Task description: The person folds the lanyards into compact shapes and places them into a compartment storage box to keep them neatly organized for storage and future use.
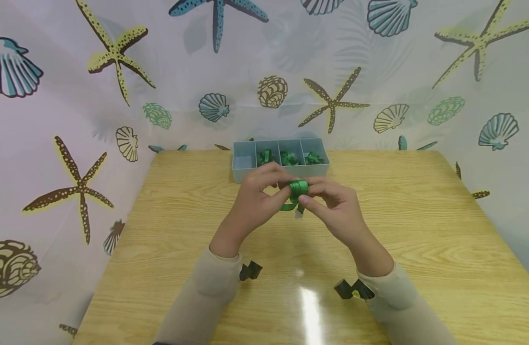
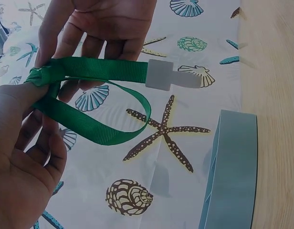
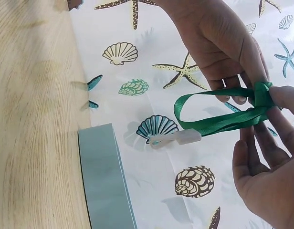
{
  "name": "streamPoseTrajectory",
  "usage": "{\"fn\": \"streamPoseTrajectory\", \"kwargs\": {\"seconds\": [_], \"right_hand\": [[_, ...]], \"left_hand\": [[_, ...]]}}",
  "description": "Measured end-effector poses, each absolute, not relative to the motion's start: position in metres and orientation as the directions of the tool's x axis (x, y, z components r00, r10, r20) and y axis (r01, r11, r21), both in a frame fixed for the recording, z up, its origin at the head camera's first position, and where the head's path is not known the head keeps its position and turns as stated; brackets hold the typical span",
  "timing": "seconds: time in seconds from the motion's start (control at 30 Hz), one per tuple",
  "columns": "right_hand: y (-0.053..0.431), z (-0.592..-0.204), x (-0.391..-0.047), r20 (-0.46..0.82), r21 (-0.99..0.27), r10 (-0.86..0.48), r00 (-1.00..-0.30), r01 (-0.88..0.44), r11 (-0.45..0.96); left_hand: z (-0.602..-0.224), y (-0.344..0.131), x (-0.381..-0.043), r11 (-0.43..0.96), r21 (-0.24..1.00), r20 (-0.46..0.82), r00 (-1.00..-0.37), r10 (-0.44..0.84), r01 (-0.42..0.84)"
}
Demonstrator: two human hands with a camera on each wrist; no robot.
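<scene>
A green ribbon lanyard (image 1: 298,188), wound and knotted into a bundle, is held up between both hands above the table. My left hand (image 1: 262,194) pinches the bundle from the left, and my right hand (image 1: 337,206) pinches it from the right with thumb and fingers. In the left wrist view, a loop of the lanyard (image 2: 106,69) hangs out from the knot. At one strap end sits a whitish plastic clip (image 2: 159,75), pale and translucent in the right wrist view. Fingertips partly cover the knot.
Behind the hands a light blue divided box (image 1: 281,171) stands near the table's back edge. Bundled green lanyards (image 1: 290,158) lie in its three right compartments. A sheet (image 1: 247,129) printed with shells and starfish hangs behind and beside the wooden table (image 1: 182,215).
</scene>
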State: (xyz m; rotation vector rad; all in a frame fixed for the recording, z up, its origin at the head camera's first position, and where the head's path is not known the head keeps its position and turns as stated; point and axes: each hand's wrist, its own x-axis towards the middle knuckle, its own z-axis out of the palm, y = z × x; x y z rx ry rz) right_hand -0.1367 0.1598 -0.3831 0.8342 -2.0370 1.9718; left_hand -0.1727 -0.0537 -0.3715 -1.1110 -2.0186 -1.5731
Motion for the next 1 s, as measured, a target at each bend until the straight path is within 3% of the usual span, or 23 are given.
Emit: {"fn": "streamPoseTrajectory", "kwargs": {"seconds": [0.3,0.6,1.0], "right_hand": [[0.1584,-0.3861,-0.1391,0.477,-0.878,-0.207,-0.854,-0.469,-0.093],[0.1603,-0.3862,-0.1392,0.463,-0.886,-0.245,-0.852,-0.454,-0.095],[0.1581,-0.3915,-0.1406,0.573,-0.819,-0.183,-0.799,-0.565,-0.096]], "left_hand": [[-0.3685,-0.0509,-0.1686,0.043,0.672,0.681,-0.640,0.357,0.739],[-0.3680,-0.0523,-0.1665,0.004,0.676,0.678,-0.624,0.387,0.737],[-0.3685,-0.0536,-0.1649,-0.031,0.722,0.636,-0.645,0.423,0.692]]}}
